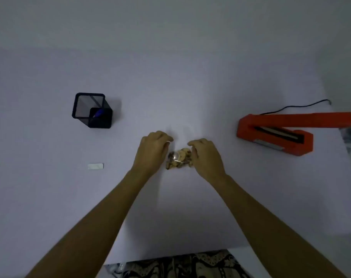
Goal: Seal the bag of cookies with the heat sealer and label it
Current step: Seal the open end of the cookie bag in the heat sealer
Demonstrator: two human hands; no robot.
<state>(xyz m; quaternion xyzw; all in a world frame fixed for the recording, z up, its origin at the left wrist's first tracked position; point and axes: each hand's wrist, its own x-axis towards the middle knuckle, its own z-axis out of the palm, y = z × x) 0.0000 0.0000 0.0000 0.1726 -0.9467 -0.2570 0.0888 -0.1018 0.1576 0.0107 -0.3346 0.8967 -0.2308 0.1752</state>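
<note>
A clear bag of cookies (178,159) lies on the white table (170,87) in the middle. My left hand (152,151) grips the bag's left side with curled fingers. My right hand (206,155) grips its right side the same way. The bag's clear upper part between my fingertips is hard to make out. The red heat sealer (275,135) stands at the right with its arm raised. A small white label (95,166) lies flat on the table to the left.
A black mesh pen holder (92,110) with a blue pen stands at the back left. The sealer's black cord (303,106) runs off to the right. Patterned fabric (180,265) shows beyond the table's near edge.
</note>
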